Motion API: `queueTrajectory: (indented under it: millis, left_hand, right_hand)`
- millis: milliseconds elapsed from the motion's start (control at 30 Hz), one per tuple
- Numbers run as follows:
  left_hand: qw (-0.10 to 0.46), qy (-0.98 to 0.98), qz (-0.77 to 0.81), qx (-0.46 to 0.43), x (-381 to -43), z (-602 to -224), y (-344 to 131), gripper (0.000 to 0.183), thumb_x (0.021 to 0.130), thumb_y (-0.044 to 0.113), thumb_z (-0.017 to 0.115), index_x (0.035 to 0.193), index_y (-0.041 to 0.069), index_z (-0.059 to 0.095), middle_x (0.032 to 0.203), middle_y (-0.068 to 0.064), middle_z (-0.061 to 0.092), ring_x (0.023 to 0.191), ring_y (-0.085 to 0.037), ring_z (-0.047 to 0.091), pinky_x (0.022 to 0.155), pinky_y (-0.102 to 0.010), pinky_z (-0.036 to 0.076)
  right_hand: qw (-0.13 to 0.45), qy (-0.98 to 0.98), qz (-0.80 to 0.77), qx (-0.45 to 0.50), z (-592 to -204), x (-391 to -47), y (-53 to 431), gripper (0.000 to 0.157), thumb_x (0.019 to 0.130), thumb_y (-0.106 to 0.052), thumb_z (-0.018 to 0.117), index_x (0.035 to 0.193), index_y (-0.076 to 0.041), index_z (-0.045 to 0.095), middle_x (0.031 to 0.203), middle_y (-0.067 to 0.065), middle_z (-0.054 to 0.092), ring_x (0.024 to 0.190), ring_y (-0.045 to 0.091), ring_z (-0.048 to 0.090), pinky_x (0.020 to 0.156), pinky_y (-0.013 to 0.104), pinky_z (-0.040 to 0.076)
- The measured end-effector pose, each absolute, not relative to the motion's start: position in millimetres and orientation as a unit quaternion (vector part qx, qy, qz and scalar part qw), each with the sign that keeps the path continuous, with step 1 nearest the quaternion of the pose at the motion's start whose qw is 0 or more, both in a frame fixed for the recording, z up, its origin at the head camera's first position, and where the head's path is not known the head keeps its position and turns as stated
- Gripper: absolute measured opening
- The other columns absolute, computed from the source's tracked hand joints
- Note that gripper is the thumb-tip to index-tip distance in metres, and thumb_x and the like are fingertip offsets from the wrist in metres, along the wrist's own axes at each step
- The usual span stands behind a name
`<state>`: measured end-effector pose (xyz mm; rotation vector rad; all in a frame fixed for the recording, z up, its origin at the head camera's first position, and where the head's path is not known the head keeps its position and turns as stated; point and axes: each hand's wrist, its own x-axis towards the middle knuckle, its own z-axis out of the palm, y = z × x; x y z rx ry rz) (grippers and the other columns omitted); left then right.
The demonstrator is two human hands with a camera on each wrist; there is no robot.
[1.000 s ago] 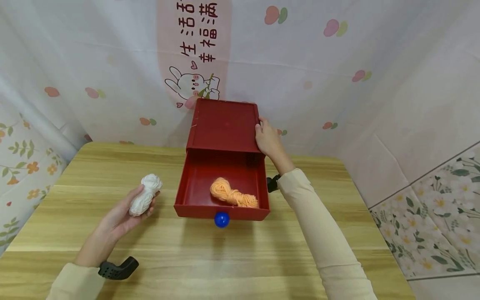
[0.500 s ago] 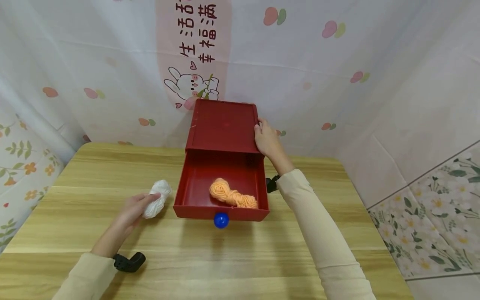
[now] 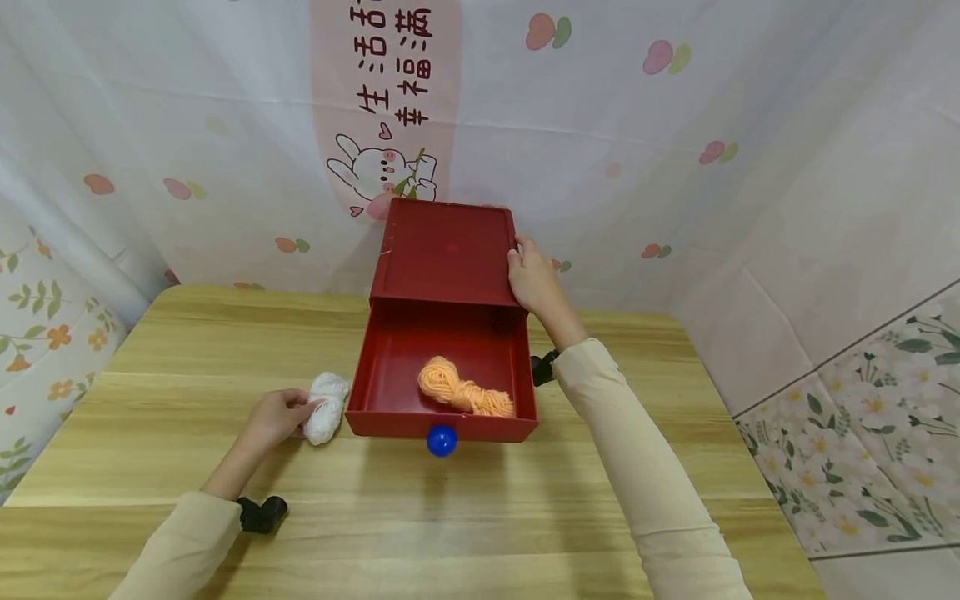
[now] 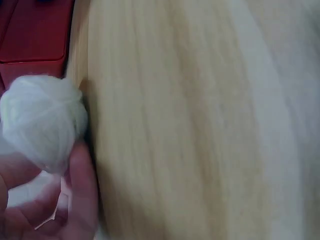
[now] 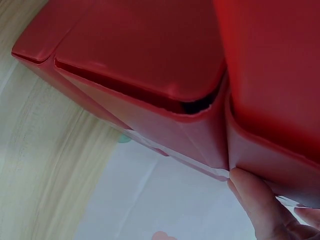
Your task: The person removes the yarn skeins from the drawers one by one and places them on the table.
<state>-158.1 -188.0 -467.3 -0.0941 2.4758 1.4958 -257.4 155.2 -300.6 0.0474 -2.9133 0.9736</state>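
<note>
My left hand (image 3: 276, 418) pinches a white skein of yarn (image 3: 326, 408) between thumb and fingers, low beside the left wall of a red drawer (image 3: 442, 426). In the left wrist view the white bundle (image 4: 44, 117) sits at the fingertips; I cannot tell whether it touches the table. The drawer is pulled out of its red box (image 3: 450, 254), and a tied skein of orange yarn (image 3: 467, 388) lies inside, toward the front right. My right hand (image 3: 537, 279) grips the box's right edge, thumb near the top; its other fingers are partly hidden.
A blue round knob (image 3: 442, 440) juts from the drawer front. The wooden table (image 3: 450, 533) extends on both sides and in front. Behind the box hangs a printed curtain (image 3: 585, 167). Black wrist devices (image 3: 262, 514) stick out at each cuff.
My left hand has turned over and moved right and a little toward me, bringing the white skein close to the drawer's left side. My right hand stays on the box.
</note>
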Motion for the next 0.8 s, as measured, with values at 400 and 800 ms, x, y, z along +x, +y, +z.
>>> queueTrajectory:
  millis: [400,800]
  left_hand:
    - [0.115,0.855,0.506,-0.025,-160,-461,-199,0.033,0.094,0.01,0.052,0.11,-0.017,0.044,0.085,-0.018,0.062,0.064,-0.006,0.057,0.056,-0.026,0.053]
    - [0.099,0.885,0.453,0.038,-152,-415,-202,0.034,0.093,0.009,0.053,0.119,-0.012,0.047,0.108,-0.03,0.056,0.087,-0.031,0.061,0.063,-0.031,0.051]
  right_hand:
    - [0.028,-0.946,0.324,0.014,-302,-259,155,0.049,0.102,-0.029,0.027,0.147,-0.009,0.024,0.145,0.017,0.038,0.131,0.031,0.04,0.106,0.046,0.033]
    - [0.029,-0.947,0.32,0.009,-299,-259,156,0.048,0.102,-0.028,0.027,0.146,-0.009,0.024,0.145,0.018,0.038,0.132,0.031,0.038,0.107,0.045,0.032]
